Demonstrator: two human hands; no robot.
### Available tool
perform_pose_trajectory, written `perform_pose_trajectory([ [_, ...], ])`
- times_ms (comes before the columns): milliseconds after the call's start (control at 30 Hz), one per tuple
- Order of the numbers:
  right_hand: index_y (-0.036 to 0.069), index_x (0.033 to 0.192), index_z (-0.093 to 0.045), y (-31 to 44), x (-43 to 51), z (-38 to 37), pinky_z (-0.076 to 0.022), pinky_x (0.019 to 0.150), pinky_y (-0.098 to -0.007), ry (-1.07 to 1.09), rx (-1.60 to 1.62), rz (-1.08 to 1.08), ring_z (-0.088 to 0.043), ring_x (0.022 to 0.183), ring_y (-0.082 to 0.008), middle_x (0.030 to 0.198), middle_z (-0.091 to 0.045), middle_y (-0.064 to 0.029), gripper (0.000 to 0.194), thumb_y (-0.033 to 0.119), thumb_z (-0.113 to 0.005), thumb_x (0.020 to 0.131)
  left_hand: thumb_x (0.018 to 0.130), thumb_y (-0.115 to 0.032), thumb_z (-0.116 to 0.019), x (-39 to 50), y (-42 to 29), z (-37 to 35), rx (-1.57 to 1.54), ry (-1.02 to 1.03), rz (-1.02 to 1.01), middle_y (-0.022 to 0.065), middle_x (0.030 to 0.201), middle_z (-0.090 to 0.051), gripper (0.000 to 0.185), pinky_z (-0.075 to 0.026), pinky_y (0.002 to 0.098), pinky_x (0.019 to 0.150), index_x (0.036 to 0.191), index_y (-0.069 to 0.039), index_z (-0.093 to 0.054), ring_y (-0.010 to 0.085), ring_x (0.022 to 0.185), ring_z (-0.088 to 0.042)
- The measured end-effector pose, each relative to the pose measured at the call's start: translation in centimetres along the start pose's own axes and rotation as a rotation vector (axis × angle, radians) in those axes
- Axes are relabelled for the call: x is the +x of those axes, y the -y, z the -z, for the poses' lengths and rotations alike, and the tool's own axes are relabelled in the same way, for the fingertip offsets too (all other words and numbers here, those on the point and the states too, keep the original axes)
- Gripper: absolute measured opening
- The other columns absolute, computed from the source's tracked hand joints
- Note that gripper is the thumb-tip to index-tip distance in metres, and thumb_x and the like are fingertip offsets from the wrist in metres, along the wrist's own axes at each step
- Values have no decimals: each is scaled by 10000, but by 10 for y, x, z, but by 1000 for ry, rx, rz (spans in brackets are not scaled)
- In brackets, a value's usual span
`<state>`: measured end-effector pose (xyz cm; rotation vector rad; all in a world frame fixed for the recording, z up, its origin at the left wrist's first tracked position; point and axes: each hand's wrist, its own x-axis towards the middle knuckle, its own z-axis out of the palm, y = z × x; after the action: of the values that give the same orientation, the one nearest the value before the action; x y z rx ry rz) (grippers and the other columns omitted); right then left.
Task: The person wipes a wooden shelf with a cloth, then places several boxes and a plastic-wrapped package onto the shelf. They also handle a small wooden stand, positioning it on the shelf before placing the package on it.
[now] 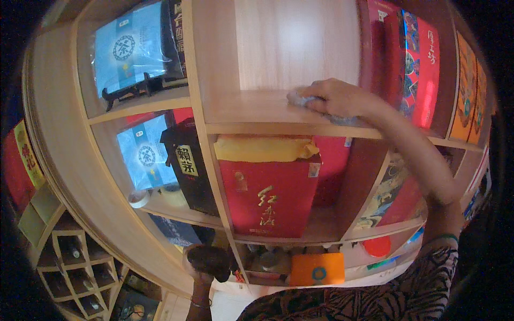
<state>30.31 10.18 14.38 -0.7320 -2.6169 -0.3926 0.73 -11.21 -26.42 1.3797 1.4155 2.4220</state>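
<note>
My right hand (335,98) is closed on a crumpled greyish cloth (299,97), pressed to the wooden shelf board (249,106) of the upper middle compartment, towards its right side. More of the cloth shows under the hand near the shelf's front edge. Low on the left, my left hand (196,267) grips a dark brown object of rounded shape (209,259), whose kind I cannot tell. It is held in front of the lower shelves, and the fingers are partly hidden behind it.
Below the wiped-level board stands a red box (269,196) with a yellow cloth-like bundle (265,148) on top. Blue packages (128,48) and a black box (192,172) fill the left compartments. Red boxes (425,76) stand right. An orange box (318,269) sits low; a tape roll (138,198) lies left.
</note>
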Motion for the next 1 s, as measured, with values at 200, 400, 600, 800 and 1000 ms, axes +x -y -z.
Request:
perform_pose_trajectory([
  [200, -11, 1086, -598, 42, -20, 15, -478, 796, -394, -70, 148, 197, -596, 888, -341, 966, -617, -183, 286, 125, -588, 835, 805, -418, -649, -4, -15, -19, -329, -108, 297, 80, 934, -581, 462, -495, 319, 785, 1030, -30, -542, 180, 869, -583],
  [400, 30, 1008, -615, 89, -42, -2, -478, 774, -390, -426, 19, 581, -584, 887, -316, 906, -591, -138, 210, 113, -603, 815, 921, -328, -435, -3, -33, -42, -492, 116, 298, 97, 903, -590, 318, -502, 341, 798, 976, -38, -550, 198, 846, -584],
  [600, 74, 1028, -617, 68, -57, -18, -477, 761, -395, -605, -138, 503, -578, 893, -289, 963, -601, -86, 297, 125, -660, 738, 918, -355, -335, -24, -22, -53, -125, 188, 264, 101, 919, -607, 392, -528, 384, 761, 1002, -33, -543, 240, 815, -605],
  [800, 48, 1055, -615, 92, -139, -91, -487, 792, -398, -566, 308, 392, -594, 904, -301, 990, -600, -126, 338, 86, -645, 721, 778, -412, -654, -48, -25, -58, -163, 375, 322, 73, 889, -611, 456, -485, 309, 783, 983, -13, -577, 190, 846, -599],
  [1000, -1, 1076, -605, 119, -209, -196, -492, 778, -350, -503, 790, -413, -599, 891, -306, 1005, -599, -167, 232, 96, -576, 867, 808, -397, -625, -64, -40, -81, -18, 585, 346, 92, 947, -640, 480, -474, 316, 807, 1042, 19, -576, 197, 866, -606],
])
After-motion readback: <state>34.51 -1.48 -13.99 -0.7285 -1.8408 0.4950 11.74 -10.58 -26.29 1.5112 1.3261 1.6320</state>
